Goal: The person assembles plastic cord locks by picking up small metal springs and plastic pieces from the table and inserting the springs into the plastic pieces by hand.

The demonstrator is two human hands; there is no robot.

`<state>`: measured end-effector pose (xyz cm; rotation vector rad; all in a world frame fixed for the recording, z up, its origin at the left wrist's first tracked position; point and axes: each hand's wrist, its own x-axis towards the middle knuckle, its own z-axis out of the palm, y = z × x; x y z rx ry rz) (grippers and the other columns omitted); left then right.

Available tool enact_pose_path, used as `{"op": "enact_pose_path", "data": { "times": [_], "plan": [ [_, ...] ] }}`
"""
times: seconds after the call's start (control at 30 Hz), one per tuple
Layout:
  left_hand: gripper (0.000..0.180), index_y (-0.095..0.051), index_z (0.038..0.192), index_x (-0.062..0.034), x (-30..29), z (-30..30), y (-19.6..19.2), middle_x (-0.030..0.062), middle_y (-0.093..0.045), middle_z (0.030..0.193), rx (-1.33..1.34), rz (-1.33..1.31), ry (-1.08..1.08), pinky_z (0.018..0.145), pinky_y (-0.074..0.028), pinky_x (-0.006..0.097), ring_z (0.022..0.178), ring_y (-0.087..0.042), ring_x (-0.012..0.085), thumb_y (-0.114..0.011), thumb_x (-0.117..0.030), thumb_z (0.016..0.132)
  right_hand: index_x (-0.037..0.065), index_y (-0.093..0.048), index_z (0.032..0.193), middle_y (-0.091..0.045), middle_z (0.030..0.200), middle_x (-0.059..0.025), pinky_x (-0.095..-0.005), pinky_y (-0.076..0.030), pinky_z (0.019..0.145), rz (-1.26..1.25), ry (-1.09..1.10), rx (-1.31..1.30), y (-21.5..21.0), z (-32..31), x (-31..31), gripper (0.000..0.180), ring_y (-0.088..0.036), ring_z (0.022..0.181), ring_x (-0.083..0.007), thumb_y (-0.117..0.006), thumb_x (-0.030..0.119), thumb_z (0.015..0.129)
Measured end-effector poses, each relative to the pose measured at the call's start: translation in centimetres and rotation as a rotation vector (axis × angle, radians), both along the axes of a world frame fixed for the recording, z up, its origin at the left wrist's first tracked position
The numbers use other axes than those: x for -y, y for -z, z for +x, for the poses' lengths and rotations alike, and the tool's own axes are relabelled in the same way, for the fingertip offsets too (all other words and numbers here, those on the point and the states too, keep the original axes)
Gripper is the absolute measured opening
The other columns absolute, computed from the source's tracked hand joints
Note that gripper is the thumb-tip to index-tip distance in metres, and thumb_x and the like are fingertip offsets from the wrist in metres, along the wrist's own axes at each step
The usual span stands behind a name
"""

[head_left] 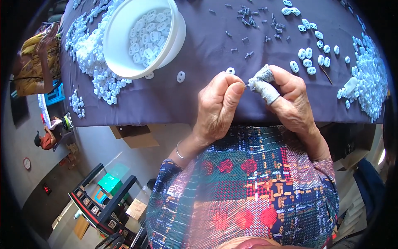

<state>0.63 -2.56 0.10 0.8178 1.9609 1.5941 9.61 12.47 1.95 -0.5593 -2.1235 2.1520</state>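
We hold our two hands close together over the near edge of the table [174,99], which is covered with a dark purple cloth. Our left hand [215,108] is pinched shut, thumb and forefinger pressed on a tiny dark spring [247,85] whose end just shows between the hands. Our right hand [290,99] is curled closed too, its thumb and forefinger wrapped in grey cloth finger covers [265,85], and these press on a small piece that we cannot make out, since the covers hide it. The spring sits right where both hands meet, touching the tips of each. On the cloth just beyond our left hand lie a small white ring [230,71] and a white two-hole plastic piece [180,76]. Farther left stands a big white bowl [120,50], tilted toward us and partly filled with the same white pieces, with a loose heap of them [89,54] beside it. More small springs [253,20] are scattered at the far side, a few finished white pieces [309,58] lie near our right hand, and another heap [369,74] sits at the far right.
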Motion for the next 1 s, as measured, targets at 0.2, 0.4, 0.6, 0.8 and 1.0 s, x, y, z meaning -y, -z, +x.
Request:
{"op": "enact_pose_path", "data": {
  "times": [0.2,0.4,0.6,0.8,1.0],
  "plan": [
    [0.008,-0.053,0.081,-0.0001,-0.5,0.0,0.4,0.0111,-0.049,0.067,-0.264,0.017,0.045,0.06,-0.043,0.034,0.057,-0.049,0.0261,-0.057,-0.005,0.087,-0.003,-0.056,0.088,-0.057,0.073,-0.004,-0.0246,-0.042,0.063,0.029,-0.007,-0.106,0.6,0.0,0.2,0.007,-0.05,0.07,-0.008,-0.057,0.004,0.084],
    [0.007,-0.053,0.08,0.0,-0.9,0.0,0.6,0.0118,-0.05,0.067,-0.346,0.062,0.034,0.062,-0.043,0.038,0.057,-0.048,0.0292,-0.058,0.0,0.084,0.0,-0.056,0.085,-0.05,0.071,0.0042,-0.018,-0.034,0.054,0.05,-0.054,-0.076,0.5,-0.2,0.1,0.002,-0.043,0.063,-0.0016,-0.056,0.003,0.085],
    [0.006,-0.054,0.082,-0.0003,0.2,-0.5,-0.2,0.0116,-0.052,0.072,-0.341,-0.01,-0.03,0.063,-0.042,0.035,0.065,-0.05,0.0274,-0.057,-0.005,0.086,-0.002,-0.057,0.088,-0.058,0.074,-0.0024,-0.0236,-0.042,0.062,-0.082,-0.039,0.022,-0.3,-0.2,-0.2,0.007,-0.049,0.07,-0.0063,-0.057,0.003,0.084],
    [0.009,-0.059,0.089,-0.0024,0.6,-1.3,-0.4,0.0089,-0.058,0.084,-0.65,-0.346,-0.17,0.07,-0.042,0.033,0.076,-0.051,0.0233,-0.062,-0.008,0.082,0.0,-0.06,0.091,-0.056,0.072,0.0028,-0.0168,-0.029,0.043,0.061,0.174,-0.114,0.9,0.9,-1.1,0.006,-0.042,0.05,-0.0011,-0.058,0.004,0.087],
    [0.014,-0.062,0.088,-0.0033,-0.3,-1.4,-0.3,0.0077,-0.059,0.084,-0.718,-0.426,-0.097,0.072,-0.042,0.035,0.08,-0.053,0.0241,-0.068,-0.007,0.076,-0.004,-0.059,0.09,-0.064,0.081,-0.0047,-0.0222,-0.045,0.068,0.037,0.198,-0.078,0.7,1.7,-0.9,0.01,-0.056,0.076,-0.0078,-0.063,0.002,0.082]
  ]
}}
